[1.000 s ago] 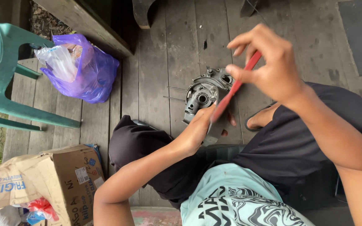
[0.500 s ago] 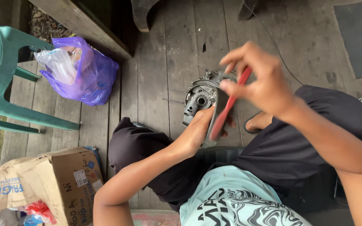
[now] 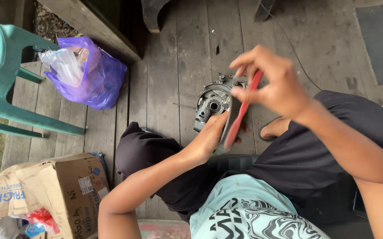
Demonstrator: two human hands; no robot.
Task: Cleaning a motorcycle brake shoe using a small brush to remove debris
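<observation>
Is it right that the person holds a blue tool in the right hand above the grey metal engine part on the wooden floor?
Not quite: the tool is red, not blue, as the head view shows. The rest holds: the right hand grips it above the grey metal engine part on the wooden floor.

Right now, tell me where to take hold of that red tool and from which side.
Probably take the red tool by its upper end, where the right hand already pinches it. It slants down-left, and its lower end lies against the grey engine part beside the left hand, so that end is crowded. Come from the upper right, over the bare plank floor.
</observation>
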